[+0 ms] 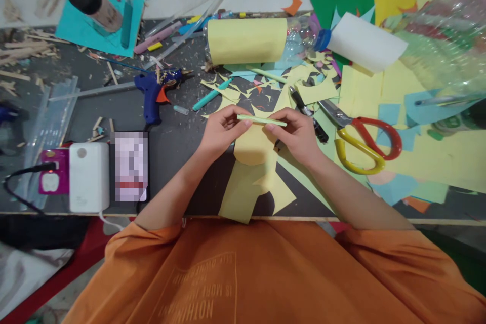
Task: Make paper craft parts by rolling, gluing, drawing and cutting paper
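Both my hands hold a thin rolled tube of pale green paper (261, 120) level above the dark work board (178, 147). My left hand (222, 131) pinches its left end and my right hand (298, 134) pinches its right end, fingers closed on it. Under my hands lies a cut piece of pale yellow paper (250, 177) with pointed offcuts around it. A plastic bottle wrapped in yellow paper (246, 40) lies on its side beyond my hands.
Scissors with red and yellow handles (360, 142) and a black pen (307, 111) lie right of my hands. A blue glue gun (155, 88), a teal pen (210, 95), a phone (129, 166) and a white charger (89, 177) sit to the left. Coloured paper sheets (417, 126) cover the right side.
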A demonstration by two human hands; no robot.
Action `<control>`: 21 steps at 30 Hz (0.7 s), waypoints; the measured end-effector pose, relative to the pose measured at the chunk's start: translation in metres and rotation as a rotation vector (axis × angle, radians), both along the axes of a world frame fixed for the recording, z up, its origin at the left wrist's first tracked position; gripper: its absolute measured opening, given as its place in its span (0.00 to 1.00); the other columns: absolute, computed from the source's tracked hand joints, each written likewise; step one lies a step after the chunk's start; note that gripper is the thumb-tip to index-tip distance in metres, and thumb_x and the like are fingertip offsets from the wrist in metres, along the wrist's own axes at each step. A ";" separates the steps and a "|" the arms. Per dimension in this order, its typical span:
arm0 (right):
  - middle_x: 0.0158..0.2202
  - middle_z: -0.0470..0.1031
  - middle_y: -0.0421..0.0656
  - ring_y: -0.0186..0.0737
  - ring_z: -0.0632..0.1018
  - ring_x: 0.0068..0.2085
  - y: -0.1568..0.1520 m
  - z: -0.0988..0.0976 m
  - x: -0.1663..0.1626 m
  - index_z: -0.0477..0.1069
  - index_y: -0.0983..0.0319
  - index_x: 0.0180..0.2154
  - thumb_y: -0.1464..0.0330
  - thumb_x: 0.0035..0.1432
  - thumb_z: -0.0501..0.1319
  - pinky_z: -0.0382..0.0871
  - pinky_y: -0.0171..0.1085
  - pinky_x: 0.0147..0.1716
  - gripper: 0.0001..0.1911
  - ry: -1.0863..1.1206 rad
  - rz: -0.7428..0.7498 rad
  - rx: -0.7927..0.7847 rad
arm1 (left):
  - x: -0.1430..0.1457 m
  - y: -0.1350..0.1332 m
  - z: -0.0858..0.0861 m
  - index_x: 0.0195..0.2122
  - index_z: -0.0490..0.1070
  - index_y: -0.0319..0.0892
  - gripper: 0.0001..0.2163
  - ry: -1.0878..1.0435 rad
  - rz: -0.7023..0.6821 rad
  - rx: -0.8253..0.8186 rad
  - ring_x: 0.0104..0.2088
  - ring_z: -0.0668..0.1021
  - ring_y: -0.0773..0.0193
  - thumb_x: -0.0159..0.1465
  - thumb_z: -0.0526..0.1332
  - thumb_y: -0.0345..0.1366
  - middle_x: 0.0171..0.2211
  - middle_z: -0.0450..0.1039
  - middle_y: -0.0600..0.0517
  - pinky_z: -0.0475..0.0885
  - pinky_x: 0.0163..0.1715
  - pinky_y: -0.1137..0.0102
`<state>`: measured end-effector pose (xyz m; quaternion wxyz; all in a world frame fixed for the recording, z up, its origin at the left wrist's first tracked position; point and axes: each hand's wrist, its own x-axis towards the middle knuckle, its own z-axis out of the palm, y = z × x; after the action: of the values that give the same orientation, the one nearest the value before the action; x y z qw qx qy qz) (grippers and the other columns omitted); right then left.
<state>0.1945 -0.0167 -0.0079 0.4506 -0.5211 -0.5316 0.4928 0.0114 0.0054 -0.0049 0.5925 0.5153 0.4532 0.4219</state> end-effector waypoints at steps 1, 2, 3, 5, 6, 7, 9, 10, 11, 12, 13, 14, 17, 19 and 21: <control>0.26 0.73 0.38 0.34 0.72 0.27 0.000 0.000 0.000 0.74 0.57 0.27 0.54 0.50 0.69 0.68 0.34 0.24 0.14 0.003 0.002 0.006 | 0.000 0.000 0.000 0.27 0.74 0.41 0.19 -0.002 0.003 0.011 0.27 0.74 0.70 0.49 0.72 0.52 0.26 0.74 0.54 0.72 0.32 0.73; 0.25 0.73 0.38 0.34 0.72 0.26 -0.001 0.000 0.000 0.74 0.57 0.27 0.54 0.50 0.69 0.67 0.34 0.24 0.14 0.007 0.004 0.010 | 0.000 0.000 0.000 0.27 0.74 0.41 0.19 -0.003 0.003 0.019 0.28 0.74 0.70 0.50 0.72 0.52 0.26 0.74 0.54 0.72 0.32 0.73; 0.25 0.73 0.38 0.34 0.71 0.26 -0.001 0.000 0.000 0.74 0.57 0.27 0.54 0.50 0.68 0.67 0.34 0.23 0.14 0.012 0.005 0.013 | 0.000 0.000 0.001 0.28 0.74 0.41 0.19 -0.001 0.002 0.024 0.28 0.74 0.70 0.50 0.72 0.52 0.26 0.74 0.54 0.72 0.33 0.73; 0.24 0.72 0.37 0.33 0.70 0.25 -0.001 0.001 0.000 0.74 0.58 0.26 0.54 0.50 0.68 0.66 0.34 0.23 0.15 0.015 0.005 0.013 | -0.001 0.000 0.002 0.28 0.75 0.41 0.18 0.003 0.001 0.033 0.27 0.74 0.70 0.50 0.72 0.52 0.26 0.74 0.54 0.71 0.32 0.73; 0.24 0.72 0.37 0.33 0.70 0.25 -0.001 0.001 -0.001 0.73 0.58 0.26 0.53 0.50 0.68 0.65 0.34 0.22 0.15 0.010 0.003 0.008 | -0.001 -0.001 0.003 0.28 0.75 0.41 0.18 0.007 0.002 0.035 0.27 0.74 0.70 0.51 0.72 0.52 0.26 0.74 0.54 0.71 0.32 0.73; 0.23 0.72 0.37 0.33 0.70 0.25 -0.001 0.001 -0.001 0.73 0.58 0.26 0.53 0.49 0.69 0.65 0.34 0.22 0.16 0.002 0.002 0.003 | -0.001 -0.001 0.003 0.28 0.75 0.41 0.17 0.011 0.005 0.037 0.27 0.74 0.70 0.51 0.72 0.51 0.26 0.74 0.54 0.71 0.32 0.73; 0.23 0.72 0.37 0.33 0.70 0.24 -0.001 0.002 -0.001 0.73 0.57 0.25 0.52 0.49 0.69 0.65 0.35 0.22 0.16 -0.014 0.000 -0.006 | -0.002 -0.001 0.004 0.28 0.75 0.42 0.17 0.020 0.006 0.032 0.27 0.74 0.69 0.51 0.72 0.51 0.26 0.74 0.54 0.71 0.32 0.72; 0.22 0.71 0.37 0.33 0.69 0.24 -0.001 0.002 -0.001 0.73 0.57 0.25 0.52 0.49 0.69 0.65 0.35 0.22 0.16 -0.017 0.002 -0.008 | -0.002 -0.001 0.004 0.28 0.75 0.42 0.17 0.023 0.004 0.029 0.27 0.74 0.69 0.51 0.72 0.50 0.26 0.74 0.54 0.71 0.32 0.72; 0.22 0.71 0.37 0.33 0.69 0.23 -0.001 0.003 -0.001 0.73 0.57 0.25 0.52 0.50 0.68 0.65 0.35 0.22 0.16 -0.016 0.008 -0.009 | -0.002 -0.001 0.004 0.28 0.75 0.42 0.16 0.025 0.001 0.026 0.27 0.74 0.69 0.51 0.72 0.50 0.26 0.73 0.54 0.71 0.31 0.72; 0.21 0.70 0.36 0.32 0.68 0.23 -0.001 0.003 -0.001 0.73 0.57 0.25 0.52 0.50 0.68 0.64 0.35 0.21 0.16 -0.013 0.014 -0.009 | -0.002 -0.001 0.003 0.27 0.74 0.42 0.16 0.025 -0.004 0.023 0.27 0.74 0.69 0.51 0.71 0.50 0.25 0.73 0.54 0.70 0.31 0.72; 0.21 0.70 0.36 0.32 0.68 0.22 -0.001 0.003 -0.001 0.73 0.57 0.25 0.52 0.50 0.68 0.64 0.35 0.21 0.17 -0.007 0.019 -0.007 | -0.002 0.000 0.002 0.28 0.74 0.42 0.16 0.024 -0.008 0.023 0.28 0.74 0.69 0.52 0.71 0.49 0.26 0.73 0.54 0.70 0.31 0.73; 0.21 0.69 0.36 0.32 0.68 0.23 -0.001 0.003 -0.001 0.72 0.57 0.25 0.51 0.50 0.68 0.64 0.35 0.21 0.17 -0.002 0.019 -0.005 | -0.003 0.001 0.002 0.29 0.73 0.42 0.16 0.021 -0.015 0.023 0.29 0.74 0.69 0.51 0.72 0.49 0.27 0.73 0.54 0.70 0.31 0.73; 0.23 0.70 0.37 0.33 0.69 0.24 0.000 0.003 -0.001 0.72 0.57 0.25 0.50 0.50 0.67 0.65 0.35 0.22 0.18 -0.004 0.021 -0.014 | -0.004 0.002 0.000 0.36 0.72 0.43 0.18 -0.006 -0.041 0.043 0.34 0.77 0.68 0.50 0.73 0.47 0.32 0.75 0.54 0.71 0.34 0.75; 0.23 0.71 0.37 0.34 0.70 0.25 0.000 0.003 0.000 0.72 0.57 0.25 0.49 0.49 0.67 0.65 0.35 0.22 0.18 -0.020 0.029 -0.025 | -0.005 0.002 -0.001 0.42 0.70 0.44 0.21 -0.023 -0.063 0.068 0.36 0.78 0.68 0.50 0.73 0.46 0.34 0.75 0.54 0.71 0.35 0.76; 0.23 0.70 0.37 0.33 0.69 0.24 0.000 0.003 0.000 0.72 0.57 0.25 0.48 0.49 0.67 0.64 0.35 0.22 0.19 -0.031 0.034 -0.032 | -0.005 0.002 -0.001 0.44 0.68 0.45 0.22 -0.021 -0.070 0.087 0.36 0.78 0.69 0.52 0.72 0.45 0.34 0.75 0.54 0.71 0.34 0.76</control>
<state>0.1947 -0.0168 -0.0053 0.4253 -0.5267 -0.5393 0.5009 0.0067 0.0074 -0.0058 0.5886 0.5519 0.4098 0.4255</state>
